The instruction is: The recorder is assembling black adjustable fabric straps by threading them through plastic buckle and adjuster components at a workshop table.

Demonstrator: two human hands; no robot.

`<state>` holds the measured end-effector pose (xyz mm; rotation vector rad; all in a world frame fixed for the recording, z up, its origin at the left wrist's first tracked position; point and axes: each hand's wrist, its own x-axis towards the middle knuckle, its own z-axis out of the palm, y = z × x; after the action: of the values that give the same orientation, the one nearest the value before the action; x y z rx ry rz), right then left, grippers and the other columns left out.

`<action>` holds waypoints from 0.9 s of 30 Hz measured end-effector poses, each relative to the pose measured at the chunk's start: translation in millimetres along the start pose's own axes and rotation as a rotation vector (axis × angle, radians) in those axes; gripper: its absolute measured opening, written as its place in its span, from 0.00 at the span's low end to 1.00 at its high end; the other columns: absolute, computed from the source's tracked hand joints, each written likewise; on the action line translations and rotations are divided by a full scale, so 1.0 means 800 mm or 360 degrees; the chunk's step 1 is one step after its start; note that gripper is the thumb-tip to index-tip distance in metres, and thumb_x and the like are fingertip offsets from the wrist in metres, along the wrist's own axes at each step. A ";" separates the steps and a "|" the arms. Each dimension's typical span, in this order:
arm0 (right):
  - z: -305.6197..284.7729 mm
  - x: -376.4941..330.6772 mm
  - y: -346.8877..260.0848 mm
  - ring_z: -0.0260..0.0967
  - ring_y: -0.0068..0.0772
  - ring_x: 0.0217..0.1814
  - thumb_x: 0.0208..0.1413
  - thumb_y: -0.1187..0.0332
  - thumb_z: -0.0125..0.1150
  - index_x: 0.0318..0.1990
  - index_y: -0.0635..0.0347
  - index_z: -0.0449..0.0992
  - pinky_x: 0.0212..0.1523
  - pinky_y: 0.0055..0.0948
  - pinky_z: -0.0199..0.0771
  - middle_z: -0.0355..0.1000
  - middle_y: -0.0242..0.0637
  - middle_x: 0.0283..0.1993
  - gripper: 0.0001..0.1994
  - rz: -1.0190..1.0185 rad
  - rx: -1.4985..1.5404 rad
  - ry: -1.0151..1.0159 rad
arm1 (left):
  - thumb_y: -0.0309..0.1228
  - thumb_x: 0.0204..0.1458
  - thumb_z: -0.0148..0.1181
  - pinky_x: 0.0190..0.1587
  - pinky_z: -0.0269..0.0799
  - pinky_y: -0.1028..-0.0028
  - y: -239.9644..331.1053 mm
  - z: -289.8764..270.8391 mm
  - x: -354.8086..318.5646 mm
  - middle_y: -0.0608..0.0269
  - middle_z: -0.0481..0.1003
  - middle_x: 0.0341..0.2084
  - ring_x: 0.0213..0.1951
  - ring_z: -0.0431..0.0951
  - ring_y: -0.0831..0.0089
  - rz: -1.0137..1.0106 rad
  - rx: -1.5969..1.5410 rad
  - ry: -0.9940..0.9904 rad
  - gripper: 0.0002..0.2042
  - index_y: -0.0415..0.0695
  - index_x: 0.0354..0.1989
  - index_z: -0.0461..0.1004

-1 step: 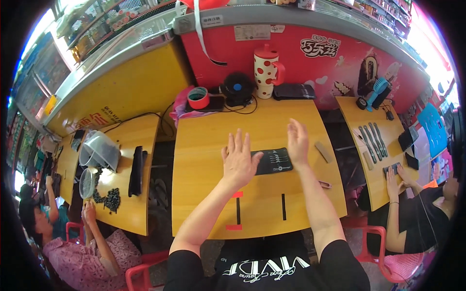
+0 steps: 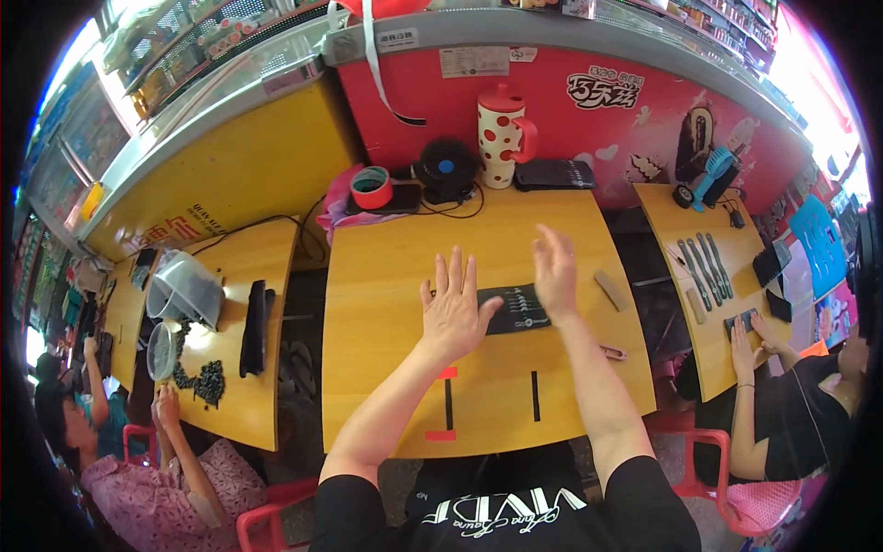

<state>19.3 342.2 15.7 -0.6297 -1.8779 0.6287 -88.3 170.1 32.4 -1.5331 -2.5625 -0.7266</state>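
Yellow wood made up the desk [image 2: 386, 276], and both of the person's hands were raised just above its middle. The left hand [image 2: 452, 308] was spread flat, fingers apart, gripping nothing, hovering over or resting on the left end of a black card of small metal pieces [image 2: 521, 308], perhaps to keep it from sliding. The right hand [image 2: 555, 274] stood edge-on over the card's right end, fingers together and straight, also empty; whether it touched the card could not be told. The card lay flat between the two hands, near the desk's centre, within easy reach. A small tan block [image 2: 612, 291] sat just right of it, and two black strips [image 2: 534, 396] with red tape marks lay nearer the person. At the desk's far edge, well clear of the hands, stood a red tape roll [image 2: 372, 188], a small black fan [image 2: 446, 168] and a spotted mug [image 2: 501, 138].
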 end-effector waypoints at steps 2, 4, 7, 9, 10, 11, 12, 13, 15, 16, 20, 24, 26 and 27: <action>0.008 -0.016 0.006 0.58 0.50 0.59 0.56 0.56 0.58 0.53 0.59 0.71 0.55 0.45 0.59 0.64 0.52 0.56 0.22 -0.0195 -0.0529 -0.0280 | 0.50 0.54 0.52 0.62 0.46 0.47 -0.002 0.020 0.009 0.46 0.48 0.67 0.68 0.44 0.45 0.0170 0.0114 -0.0111 0.35 0.41 0.66 0.54; 0.012 -0.029 -0.013 0.57 0.50 0.60 0.55 0.55 0.58 0.54 0.58 0.70 0.55 0.46 0.58 0.62 0.51 0.58 0.23 -0.0303 -0.0720 -0.0424 | 0.57 0.54 0.46 0.63 0.42 0.44 -0.029 0.029 0.006 0.47 0.42 0.69 0.70 0.38 0.46 0.0128 0.0197 -0.0463 0.39 0.42 0.67 0.51; 0.013 -0.024 -0.024 0.54 0.50 0.63 0.54 0.55 0.58 0.56 0.57 0.68 0.55 0.48 0.57 0.59 0.49 0.62 0.25 -0.0407 -0.0901 -0.0582 | 0.56 0.54 0.47 0.62 0.44 0.45 -0.026 0.021 0.005 0.46 0.44 0.69 0.69 0.41 0.44 0.0234 0.0211 -0.0379 0.38 0.42 0.67 0.51; 0.008 -0.020 -0.026 0.53 0.49 0.64 0.54 0.55 0.59 0.57 0.56 0.67 0.55 0.48 0.57 0.57 0.47 0.63 0.25 -0.0470 -0.0869 -0.0549 | 0.55 0.54 0.48 0.62 0.45 0.46 -0.030 0.021 0.003 0.46 0.44 0.68 0.68 0.43 0.44 0.0240 0.0250 -0.0328 0.37 0.42 0.67 0.52; 0.008 -0.029 -0.017 0.55 0.49 0.63 0.54 0.57 0.59 0.57 0.57 0.68 0.55 0.47 0.58 0.60 0.48 0.61 0.25 -0.0484 -0.0780 -0.0514 | 0.55 0.54 0.48 0.62 0.45 0.46 -0.034 0.025 0.004 0.46 0.44 0.68 0.68 0.43 0.44 0.0259 0.0262 -0.0294 0.37 0.42 0.67 0.52; 0.009 -0.031 -0.006 0.56 0.49 0.62 0.54 0.58 0.58 0.56 0.59 0.68 0.55 0.47 0.58 0.62 0.48 0.59 0.24 -0.0503 -0.0689 -0.0477 | 0.53 0.54 0.50 0.62 0.45 0.45 -0.038 0.027 0.006 0.46 0.44 0.68 0.68 0.43 0.44 0.0259 0.0173 -0.0288 0.37 0.42 0.67 0.52; 0.010 -0.032 0.010 0.56 0.49 0.62 0.54 0.58 0.58 0.56 0.59 0.68 0.55 0.47 0.58 0.62 0.48 0.59 0.24 -0.0503 -0.0702 -0.0447 | 0.51 0.54 0.52 0.62 0.45 0.45 -0.040 0.032 0.003 0.47 0.45 0.68 0.68 0.43 0.44 0.0270 0.0074 -0.0309 0.37 0.42 0.66 0.52; 0.007 -0.031 0.022 0.58 0.50 0.60 0.54 0.59 0.59 0.56 0.59 0.68 0.54 0.46 0.60 0.64 0.49 0.57 0.23 -0.0361 -0.0420 -0.0369 | 0.51 0.54 0.52 0.62 0.45 0.45 -0.043 0.035 -0.001 0.47 0.45 0.68 0.68 0.43 0.44 0.0295 0.0077 -0.0294 0.37 0.42 0.66 0.52; -0.010 -0.024 0.037 0.60 0.50 0.58 0.54 0.61 0.60 0.56 0.59 0.68 0.53 0.45 0.61 0.67 0.49 0.55 0.23 -0.0232 -0.0142 -0.0264 | 0.46 0.53 0.57 0.61 0.47 0.47 -0.049 0.032 -0.003 0.46 0.47 0.67 0.68 0.44 0.44 0.0178 0.0037 -0.0166 0.35 0.41 0.65 0.53; -0.022 -0.018 0.042 0.61 0.51 0.57 0.53 0.61 0.60 0.57 0.59 0.68 0.54 0.45 0.61 0.68 0.49 0.53 0.24 -0.0047 -0.0044 -0.0456 | 0.46 0.53 0.57 0.61 0.47 0.47 -0.051 0.025 -0.007 0.46 0.47 0.67 0.68 0.44 0.44 0.0202 0.0040 -0.0154 0.35 0.41 0.65 0.53; -0.057 -0.006 0.010 0.58 0.53 0.62 0.51 0.60 0.63 0.60 0.56 0.66 0.62 0.45 0.57 0.66 0.49 0.57 0.27 0.0118 -0.0446 -0.1339 | 0.40 0.48 0.63 0.60 0.49 0.49 -0.067 -0.021 -0.027 0.47 0.53 0.65 0.66 0.48 0.46 0.0172 0.0103 -0.0395 0.38 0.40 0.65 0.52; -0.065 0.000 -0.019 0.56 0.51 0.64 0.42 0.63 0.70 0.61 0.52 0.65 0.61 0.47 0.57 0.60 0.45 0.64 0.35 0.0126 -0.0678 -0.1602 | 0.34 0.40 0.69 0.59 0.51 0.49 -0.078 -0.027 -0.026 0.48 0.58 0.60 0.62 0.55 0.48 0.0116 -0.0094 -0.0531 0.44 0.41 0.66 0.51; -0.064 -0.002 -0.015 0.60 0.49 0.62 0.40 0.65 0.70 0.60 0.53 0.66 0.60 0.43 0.61 0.65 0.45 0.60 0.35 0.0074 -0.0687 -0.1529 | 0.31 0.38 0.70 0.57 0.55 0.52 -0.070 -0.024 -0.021 0.49 0.62 0.55 0.59 0.59 0.51 0.0129 -0.0087 -0.0487 0.45 0.42 0.66 0.50; -0.063 -0.001 -0.013 0.63 0.48 0.59 0.40 0.67 0.69 0.57 0.54 0.69 0.58 0.41 0.63 0.68 0.44 0.56 0.32 0.0177 -0.0629 -0.1542 | 0.28 0.37 0.71 0.55 0.59 0.54 -0.066 -0.022 -0.018 0.50 0.67 0.51 0.55 0.63 0.53 0.0121 -0.0089 -0.0452 0.47 0.43 0.67 0.49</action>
<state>64.9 341.7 39.7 -0.7542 -2.9354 0.7041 -128.9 130.4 25.3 -1.8628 -2.6778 -0.6165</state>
